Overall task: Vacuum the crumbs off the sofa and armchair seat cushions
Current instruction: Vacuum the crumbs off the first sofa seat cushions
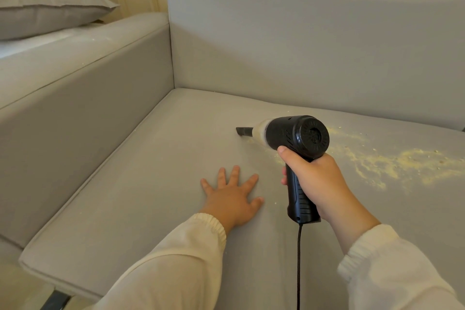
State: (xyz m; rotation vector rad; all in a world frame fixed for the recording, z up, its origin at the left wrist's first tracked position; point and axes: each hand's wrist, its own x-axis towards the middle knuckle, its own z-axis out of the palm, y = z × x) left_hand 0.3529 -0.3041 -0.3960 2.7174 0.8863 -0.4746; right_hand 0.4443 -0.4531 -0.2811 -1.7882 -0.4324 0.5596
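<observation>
**Hands on cushion: vacuum nozzle down, crumb patch untouched at right**

Right hand [319,184] wrapped around the grip of the black handheld vacuum [298,138], thumb up near the motor body. Left hand [232,196] lies flat, fingers spread, pressing the grey seat cushion [141,184], holding nothing. Nozzle [244,131] points left, tip at or just above the fabric; contact cannot be confirmed.

Crumbs [402,163]: yellow scatter lies right of the vacuum, behind the motor end, reaching toward the frame edge. A few specks just under the nozzle.

Judgement: turn the nozzle toward the patch, keep its mouth flat to the fabric, use slow overlapping passes. Left hand can tension the fabric.

Cord [299,267] hangs from the grip; keep it off the crumbs.

Boundaries: backrest [302,45] behind, armrest [88,108] left. Open cushion lies front and left.
</observation>
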